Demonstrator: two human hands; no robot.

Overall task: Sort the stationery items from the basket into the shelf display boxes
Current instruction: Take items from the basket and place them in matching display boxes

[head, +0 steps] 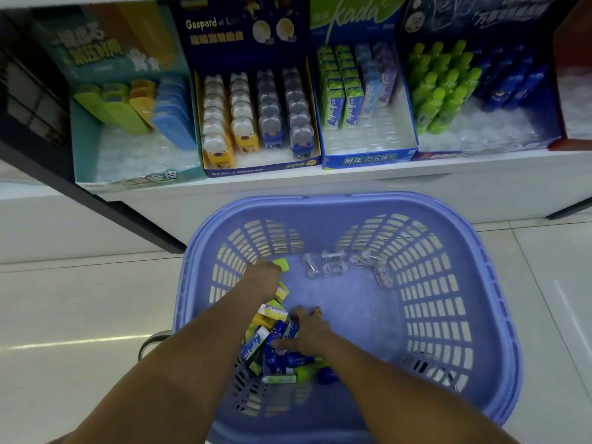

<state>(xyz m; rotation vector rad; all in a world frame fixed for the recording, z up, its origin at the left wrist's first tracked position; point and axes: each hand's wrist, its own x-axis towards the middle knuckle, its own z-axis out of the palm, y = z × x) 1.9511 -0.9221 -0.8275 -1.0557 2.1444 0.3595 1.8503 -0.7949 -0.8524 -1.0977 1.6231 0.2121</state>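
Note:
A purple slotted basket (448,315) stands on the floor below the shelf. Its near left side holds a pile of small green, yellow and blue stationery boxes (272,347); several clear plastic items (333,267) lie at its far side. My left hand (264,277) is down in the basket with its fingers closed around a bright green item (282,263). My right hand (304,331) rests on the pile, fingers curled over a blue box (286,331). On the shelf stand the teal display box (86,149), the navy box (256,169), the blue Kada box (368,158) and a box of green and blue bottles (448,97).
The white shelf edge (384,177) runs just above the basket's far rim. A black shelf frame (105,206) slants down at the left. Pale floor tiles (80,299) surround the basket. A red box (573,91) sits at the far right of the shelf.

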